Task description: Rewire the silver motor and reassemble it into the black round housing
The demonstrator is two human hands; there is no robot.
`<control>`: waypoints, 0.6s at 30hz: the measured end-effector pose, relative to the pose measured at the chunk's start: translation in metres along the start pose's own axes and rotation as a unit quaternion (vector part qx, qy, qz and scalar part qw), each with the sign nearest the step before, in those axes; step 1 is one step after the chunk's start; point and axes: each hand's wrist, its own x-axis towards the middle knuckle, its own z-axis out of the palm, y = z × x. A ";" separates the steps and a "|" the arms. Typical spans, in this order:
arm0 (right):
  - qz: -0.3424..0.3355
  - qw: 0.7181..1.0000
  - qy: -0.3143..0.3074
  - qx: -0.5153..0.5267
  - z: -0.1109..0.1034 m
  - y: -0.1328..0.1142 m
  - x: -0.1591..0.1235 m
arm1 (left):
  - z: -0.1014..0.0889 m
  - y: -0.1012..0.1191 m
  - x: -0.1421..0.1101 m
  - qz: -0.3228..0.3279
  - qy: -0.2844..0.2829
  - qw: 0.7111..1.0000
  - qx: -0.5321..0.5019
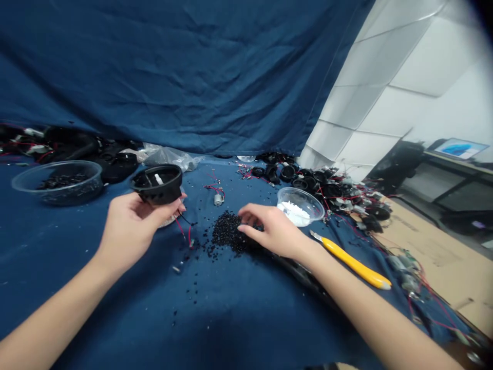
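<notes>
Above blue cloth point(215, 318), left grip point(133, 223) clasps black cup point(164, 192) mouth-up, axis near-vertical; right grip point(271, 228) parted.

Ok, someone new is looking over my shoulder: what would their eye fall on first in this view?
Probably the yellow-handled tool, the brightest thing on the blue cloth, lying to the right of the right hand. Next, likely the black cup-shaped part with a white peg inside, held in the left hand, and the heap of small black bits between the two hands, close to the right one.
</notes>
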 end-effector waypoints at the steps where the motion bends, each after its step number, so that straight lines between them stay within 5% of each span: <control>1: 0.020 1.000 -0.006 -0.016 0.003 0.011 0.003 | -0.001 -0.002 0.002 -0.029 -0.043 0.998 -0.043; 5: 0.089 0.996 0.006 -0.023 0.022 0.037 0.008 | -0.002 -0.017 0.000 -0.078 -0.168 0.974 -0.131; 11: 0.136 0.990 -0.016 0.021 0.038 0.027 0.005 | -0.001 -0.032 -0.016 -0.108 -0.325 0.915 -0.213; 18: 0.115 0.992 -0.048 0.021 0.044 0.014 0.003 | 0.008 -0.031 -0.028 -0.176 -0.382 0.860 -0.288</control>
